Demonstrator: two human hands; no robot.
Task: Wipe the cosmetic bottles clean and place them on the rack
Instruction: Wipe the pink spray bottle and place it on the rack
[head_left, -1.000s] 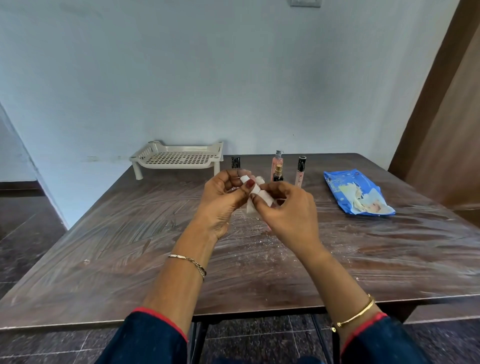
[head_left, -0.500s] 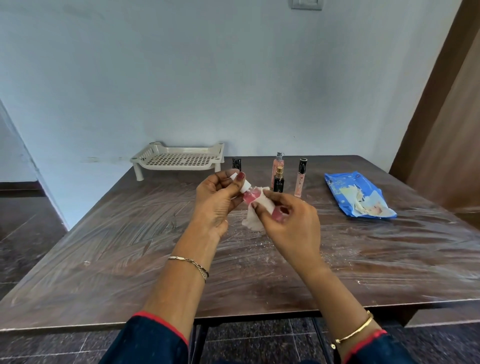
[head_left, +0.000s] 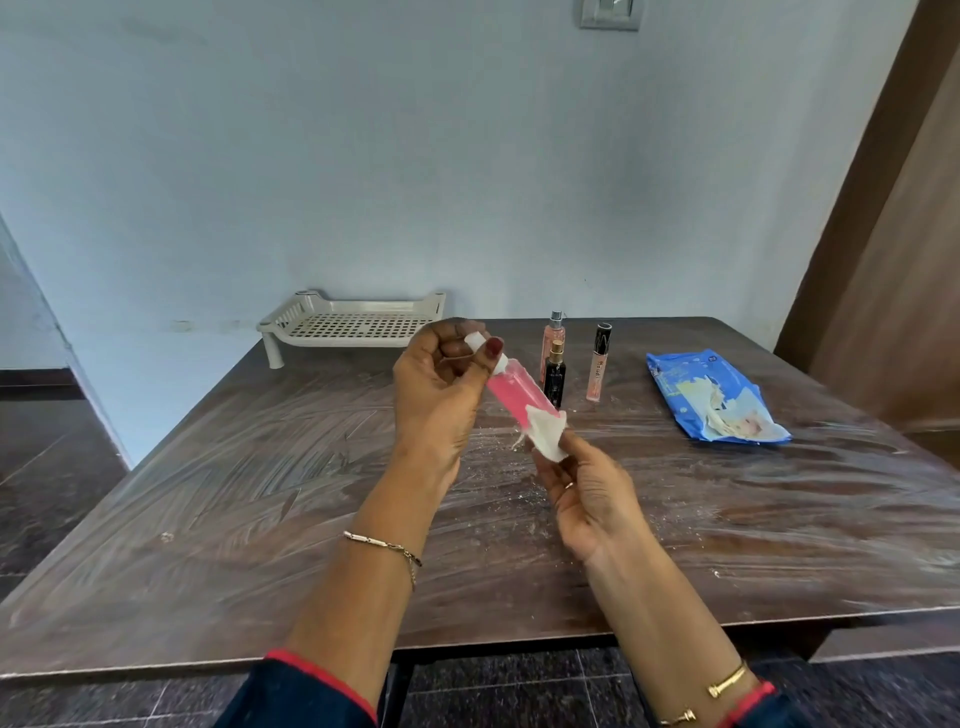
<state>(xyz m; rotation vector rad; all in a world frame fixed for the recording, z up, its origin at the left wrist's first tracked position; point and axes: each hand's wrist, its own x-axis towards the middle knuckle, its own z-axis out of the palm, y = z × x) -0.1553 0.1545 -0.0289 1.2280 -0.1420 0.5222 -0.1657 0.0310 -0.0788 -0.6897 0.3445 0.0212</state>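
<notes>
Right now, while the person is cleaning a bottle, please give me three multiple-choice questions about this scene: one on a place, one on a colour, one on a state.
1. Where is the blue wipes pack?
A. On the floor
B. On the table, right of the standing bottles
C. On a chair

2. What colour is the liquid in the bottle that the left hand holds?
A. Pink
B. Green
C. Blue

3. What is the right hand doing?
A. Lying flat
B. Pointing at the wall
C. Pinching a white wipe at the bottle's base

Answers: 1 B, the pack lies on the tabletop to the right of the bottles; 2 A, pink shows through the clear body; 3 C, its fingertips pinch the wipe there.
</notes>
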